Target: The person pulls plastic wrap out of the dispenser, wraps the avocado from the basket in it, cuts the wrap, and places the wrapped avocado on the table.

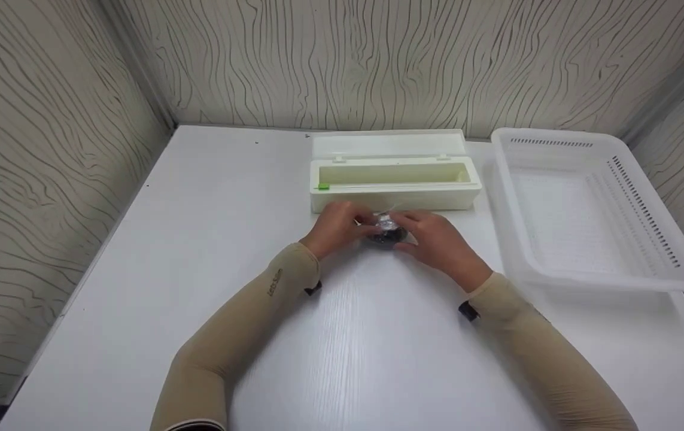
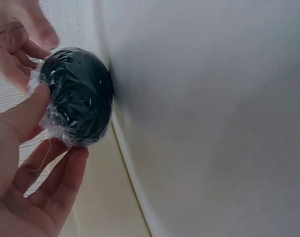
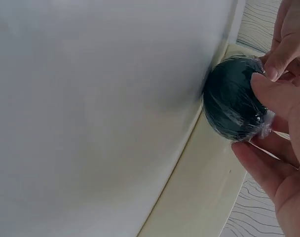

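A dark, round object wrapped in clear plastic film (image 1: 387, 236) sits low over the white table, just in front of the long box. Its film is bunched into a crinkled gather on top, seen from the side in the left wrist view (image 2: 78, 98). From the left, my left hand (image 1: 339, 227) holds it, thumb on the gathered film and fingertips at its side. My right hand (image 1: 439, 242) grips it from the right, thumb and fingers round its edge in the right wrist view. What lies inside the film cannot be told.
Behind the hands stands a long off-white box (image 1: 395, 200), its lid (image 1: 389, 143) tipped back and a green slider (image 1: 324, 187) on its front rail. A white perforated plastic basket (image 1: 617, 284) stands at the right. Patterned panels (image 1: 342, 66) wall in the table.
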Available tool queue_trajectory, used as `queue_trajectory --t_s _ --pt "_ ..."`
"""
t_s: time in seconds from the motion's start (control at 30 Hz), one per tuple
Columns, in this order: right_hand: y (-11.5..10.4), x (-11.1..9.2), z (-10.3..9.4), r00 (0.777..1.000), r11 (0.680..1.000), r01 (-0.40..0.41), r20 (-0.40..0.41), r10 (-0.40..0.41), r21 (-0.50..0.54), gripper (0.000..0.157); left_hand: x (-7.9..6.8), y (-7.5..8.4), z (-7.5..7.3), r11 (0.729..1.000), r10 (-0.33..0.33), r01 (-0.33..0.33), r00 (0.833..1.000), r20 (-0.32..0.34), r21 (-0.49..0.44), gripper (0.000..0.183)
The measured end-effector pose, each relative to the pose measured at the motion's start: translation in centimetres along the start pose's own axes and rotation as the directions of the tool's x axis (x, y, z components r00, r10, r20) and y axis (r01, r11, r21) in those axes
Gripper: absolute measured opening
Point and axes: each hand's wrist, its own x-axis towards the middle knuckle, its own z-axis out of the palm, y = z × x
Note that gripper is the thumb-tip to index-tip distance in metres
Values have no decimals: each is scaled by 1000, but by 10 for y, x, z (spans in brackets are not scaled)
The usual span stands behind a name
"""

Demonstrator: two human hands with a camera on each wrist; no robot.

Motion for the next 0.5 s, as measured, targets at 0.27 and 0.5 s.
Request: queue_trajectory --t_s 0.27,0.5 --pt "-5 8 3 997 997 -21 67 26 -77 71 -5 0 -1 982 104 -104 994 9 158 32" --pt "2 13 9 998 998 -17 55 20 -57 60 -3 8 3 939 143 -142 989 20 313 30"
